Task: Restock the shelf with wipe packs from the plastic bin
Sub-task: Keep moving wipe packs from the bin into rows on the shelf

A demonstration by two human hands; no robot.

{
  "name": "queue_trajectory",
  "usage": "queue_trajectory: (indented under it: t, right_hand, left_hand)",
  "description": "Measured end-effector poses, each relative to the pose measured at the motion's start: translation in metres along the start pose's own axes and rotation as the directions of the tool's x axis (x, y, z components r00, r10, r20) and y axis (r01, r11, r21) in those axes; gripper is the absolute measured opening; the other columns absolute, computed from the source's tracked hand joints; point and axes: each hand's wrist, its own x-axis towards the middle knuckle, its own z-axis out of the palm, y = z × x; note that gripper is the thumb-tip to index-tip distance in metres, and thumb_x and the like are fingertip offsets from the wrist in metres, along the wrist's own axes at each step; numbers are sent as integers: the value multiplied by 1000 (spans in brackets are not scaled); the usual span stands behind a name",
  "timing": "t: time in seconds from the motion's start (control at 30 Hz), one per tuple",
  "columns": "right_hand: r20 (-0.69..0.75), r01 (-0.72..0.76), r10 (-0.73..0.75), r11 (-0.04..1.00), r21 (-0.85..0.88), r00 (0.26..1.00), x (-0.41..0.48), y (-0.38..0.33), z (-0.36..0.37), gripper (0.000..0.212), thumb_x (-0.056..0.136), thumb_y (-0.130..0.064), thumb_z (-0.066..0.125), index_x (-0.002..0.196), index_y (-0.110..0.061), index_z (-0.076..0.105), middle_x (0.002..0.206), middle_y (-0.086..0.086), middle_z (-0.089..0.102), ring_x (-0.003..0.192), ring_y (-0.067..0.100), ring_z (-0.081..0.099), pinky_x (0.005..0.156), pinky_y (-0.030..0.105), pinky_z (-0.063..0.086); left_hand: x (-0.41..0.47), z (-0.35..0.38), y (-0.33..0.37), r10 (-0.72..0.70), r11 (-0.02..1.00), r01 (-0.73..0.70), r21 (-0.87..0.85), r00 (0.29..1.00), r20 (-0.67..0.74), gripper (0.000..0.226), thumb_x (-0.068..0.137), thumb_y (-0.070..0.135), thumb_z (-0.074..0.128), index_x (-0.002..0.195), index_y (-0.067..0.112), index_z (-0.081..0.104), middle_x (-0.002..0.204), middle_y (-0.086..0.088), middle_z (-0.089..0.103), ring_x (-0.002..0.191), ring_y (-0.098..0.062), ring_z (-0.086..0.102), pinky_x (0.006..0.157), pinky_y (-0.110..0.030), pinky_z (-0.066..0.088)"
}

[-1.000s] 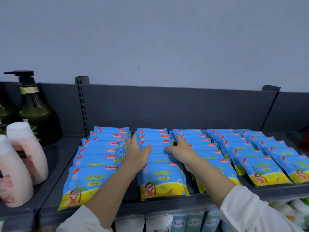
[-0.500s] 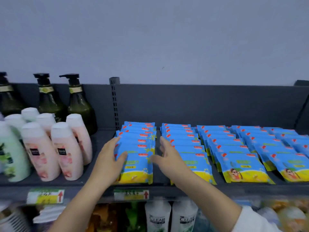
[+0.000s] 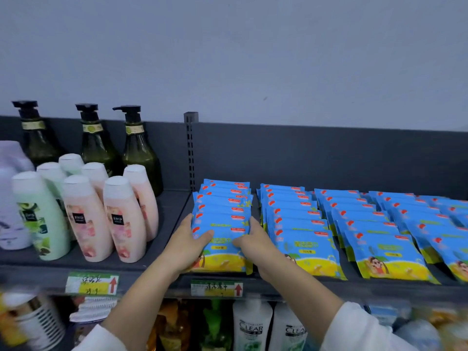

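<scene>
1. On the grey shelf (image 3: 167, 211), blue-and-yellow wipe packs lay in overlapping rows running front to back. At least four rows were visible, and the rightmost was cut off by the frame edge.
2. The left row (image 3: 222, 198) sat just right of the slotted upright (image 3: 190, 153). A bare strip of shelf separated it from the next row (image 3: 291, 216).
3. Left hand (image 3: 188, 243) gripped the left row's left edge near the front. Its thumb lay across the blue face of the front pack (image 3: 222, 262), and its fingers ran up along the row's side.
4. Right hand (image 3: 253, 243) gripped the row's right edge at the same depth. Its thumb was on the front pack's face, and its fingers reached up the row's right side in the gap.
5. The two thumb tips pointed at each other, near but apart. The row lay squeezed between the two palms.
6. Could not tell whether the front pack was lifted off the shelf.
7. The front pack's yellow lower edge reached the shelf lip, just above a price tag (image 3: 216, 287).
8. Left of the upright stood pink bottles (image 3: 124, 219) and a green bottle (image 3: 40, 214), with dark pump bottles (image 3: 138, 148) behind them. All were apart from both hands.
9. White sleeves (image 3: 354, 325) showed at the bottom edge, and two white CLEAR bottles (image 3: 250, 325) stood below the shelf.
</scene>
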Motion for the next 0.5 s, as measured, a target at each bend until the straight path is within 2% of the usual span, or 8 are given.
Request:
queue_trajectory:
  t: [0.1,0.13,0.17,0.23,0.27,0.37,0.4,0.5]
  right_hand:
    - [12,12,-12,1000,26,1000,0,1,-5,37,92,0,52,115,-23,33,96,-11,51,86,11,52,69,25,43]
    - [9,15,-15,999,30,1000,2,1,-7,37,91,-1,53,109,-25,31,93,-12,51,81,9,52,69,26,45]
    - [0,17,-17,1000,25,1000,4,-1,-8,37,90,-2,55,106,-25,31,94,-12,53,82,8,54,74,29,50]
    - [-39,33,-31,999,34,999,12,-8,-11,35,87,-4,59,109,-22,40,105,-6,61,94,13,61,88,37,53]
    - [-60,45,-42,998,51,997,18,-13,-14,35,86,-3,60,111,-20,42,109,-4,63,97,14,62,89,37,53]
    - [-102,54,-43,993,108,994,35,-28,-22,34,85,-4,60,111,-16,41,104,-3,63,98,17,63,87,37,53]
    - [-103,40,-27,991,128,994,42,-31,-24,38,85,-4,62,116,-13,42,107,0,64,98,19,64,87,38,54]
    - [-99,-3,19,988,156,995,59,-34,-24,40,82,-3,64,117,-11,47,108,6,66,96,22,66,86,41,55]
  left_hand:
    - [1,-4,2,-21,1000,22,-10,999,29,54,91,21,59,138,13,32,93,22,50,78,5,53,59,-11,42]
    - [4,-7,2,-27,1000,27,-10,999,33,59,91,25,59,140,13,29,109,17,55,87,-1,57,68,-14,44]
    - [8,-10,3,-27,1000,27,4,999,19,68,91,29,58,145,11,22,130,10,51,103,-8,56,79,-17,42]
    - [18,-15,5,-17,999,18,46,999,-27,77,92,35,55,150,13,10,152,-1,29,128,-15,41,90,-21,33]
    - [25,-16,7,-3,999,5,43,999,-44,77,92,36,54,150,13,9,154,-2,23,131,-14,38,92,-22,32]
    - [45,-14,15,8,1000,-9,-12,998,-61,74,94,37,51,151,16,9,154,-2,24,118,-9,42,84,-21,31]
    - [53,-13,16,1,1000,-2,-25,998,-61,74,94,38,50,151,16,8,154,-2,24,124,-12,42,85,-22,30]
    - [73,-9,18,-45,998,43,-56,998,-45,76,93,45,48,151,17,7,153,-3,27,133,-23,38,100,-27,34]
